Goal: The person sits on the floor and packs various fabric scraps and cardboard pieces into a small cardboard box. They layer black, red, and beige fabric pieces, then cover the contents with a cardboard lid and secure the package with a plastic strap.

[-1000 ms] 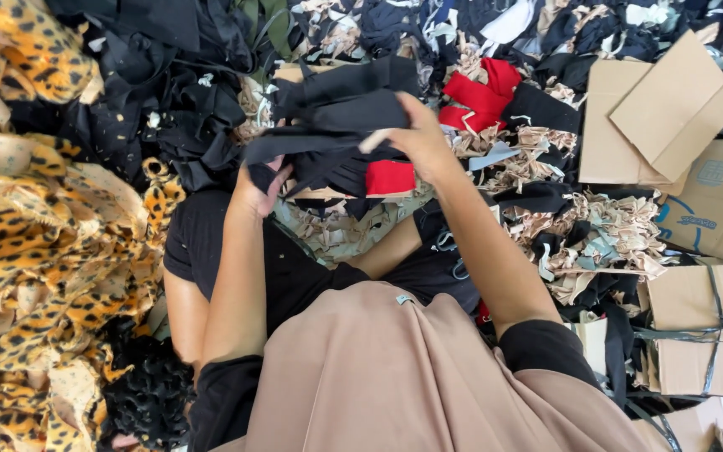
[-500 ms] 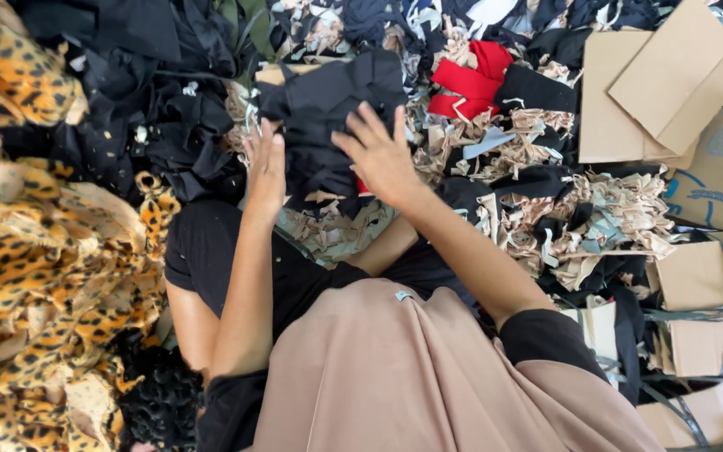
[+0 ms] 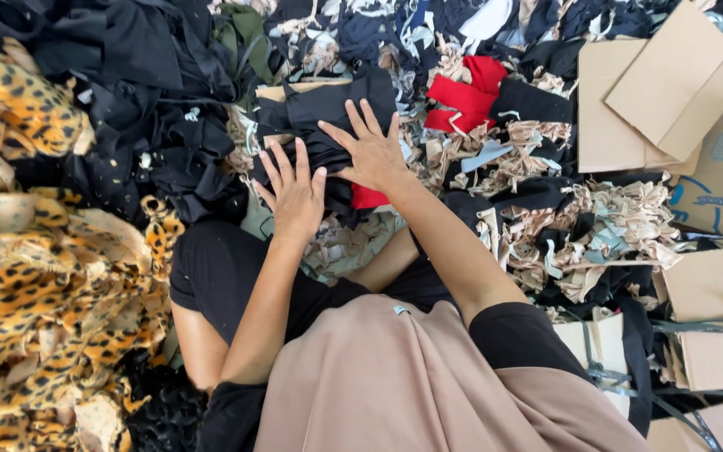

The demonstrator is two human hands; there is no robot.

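Black cloth stack (image 3: 328,125) is pressed flat amid scraps, just ahead of knees, by left hand (image 3: 294,192) & right hand (image 3: 371,152), fingers spread, nothing gripped. Edges should be kept aligned, pressure even.

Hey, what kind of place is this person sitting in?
Probably a textile scrap sorting area: heaps of leopard-print fabric and mixed fabric offcuts surround the person, with flattened cardboard boxes alongside. Both hands press a stack of black cloth pieces.

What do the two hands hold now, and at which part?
Nothing is gripped. The left hand and right hand lie flat, fingers spread, pressing on top of the stack of black fabric pieces.
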